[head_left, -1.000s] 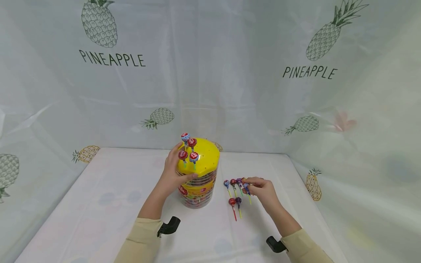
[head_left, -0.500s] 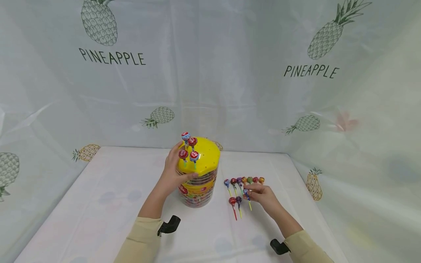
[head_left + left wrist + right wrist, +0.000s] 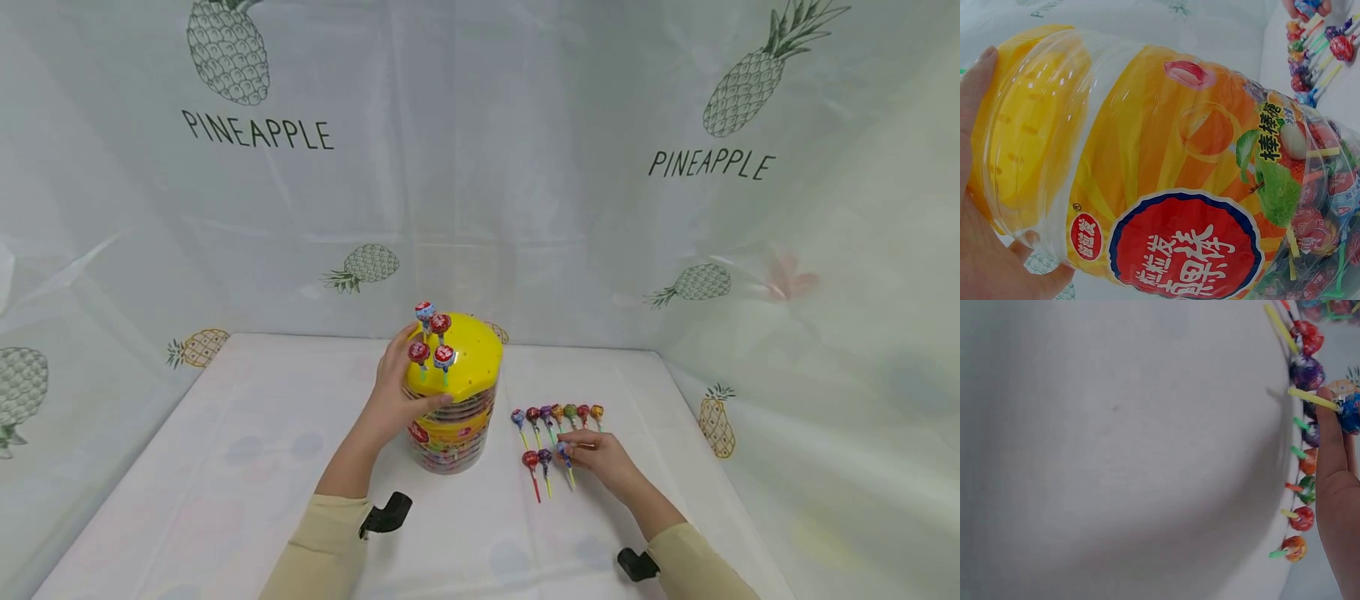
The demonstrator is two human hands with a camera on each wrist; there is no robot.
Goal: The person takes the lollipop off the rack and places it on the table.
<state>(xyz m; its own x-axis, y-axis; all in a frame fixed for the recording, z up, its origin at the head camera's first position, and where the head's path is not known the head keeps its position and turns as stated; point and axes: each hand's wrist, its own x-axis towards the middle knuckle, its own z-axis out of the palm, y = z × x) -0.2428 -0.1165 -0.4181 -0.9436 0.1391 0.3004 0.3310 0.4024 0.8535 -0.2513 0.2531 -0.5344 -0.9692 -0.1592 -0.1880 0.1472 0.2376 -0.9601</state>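
My left hand (image 3: 392, 404) holds the yellow lid (image 3: 477, 354) of a clear plastic jar (image 3: 453, 454) from its left side, thumb across the front. In the left wrist view, lollipops (image 3: 1316, 228) show through the jar wall below an orange label (image 3: 1147, 134). Several lollipops (image 3: 444, 357) stand upright in the lid, heads up, on its left part. To the jar's right, my right hand (image 3: 606, 460) pinches a blue-wrapped lollipop (image 3: 1349, 415) with a yellow stick, close over the table. A red lollipop (image 3: 531, 460) and a dark purple one (image 3: 545, 457) lie just left of it.
Behind the right hand, several lollipops lie in a row, from a blue one (image 3: 518, 417) to an orange one (image 3: 597, 412). The white-covered table (image 3: 300, 417) meets a pineapple-print curtain (image 3: 525, 208) at the back and right.
My right hand has brought the blue lollipop toward the near side, from over the back row to beside the purple one, uncovering that row's right end. The left hand and jar have stayed put.
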